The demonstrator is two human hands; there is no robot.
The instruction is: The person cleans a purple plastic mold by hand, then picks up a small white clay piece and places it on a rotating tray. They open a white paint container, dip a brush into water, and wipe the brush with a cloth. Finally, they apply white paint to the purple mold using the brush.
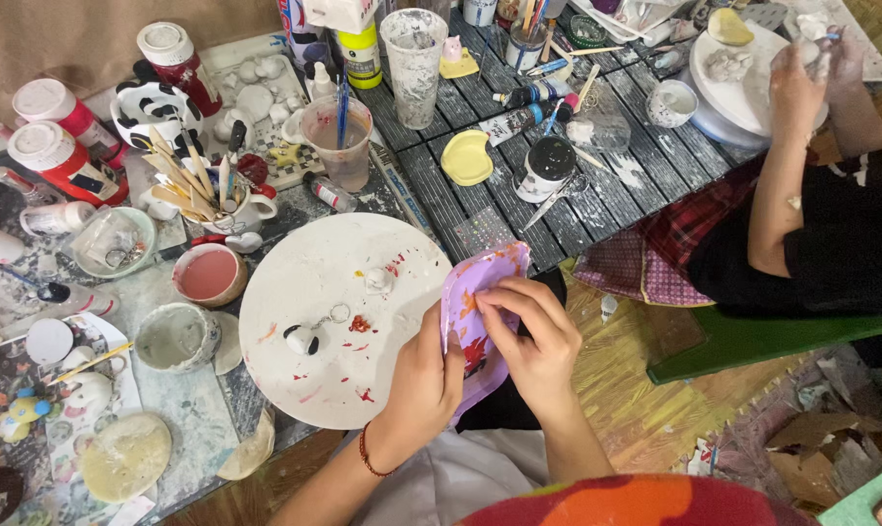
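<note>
Both my hands hold a flat lilac clay piece (480, 278) with orange and red paint marks, at the front edge of the table. My left hand (429, 375), with a red string bracelet at the wrist, grips its left edge. My right hand (533, 331) pinches its face with thumb and fingers. Just left of them lies a round white turntable board (304, 282) with red paint spots, a small white figurine (378, 281) and a black-and-white keyring charm (302, 340).
Bowls of pink paint (208, 274) and grey slurry (176, 337), a mug of wooden tools (228, 200), a cup with a brush (341, 138), paint bottles and jars crowd the table. At the right another person's hand (797, 88) works over a white turntable (743, 93).
</note>
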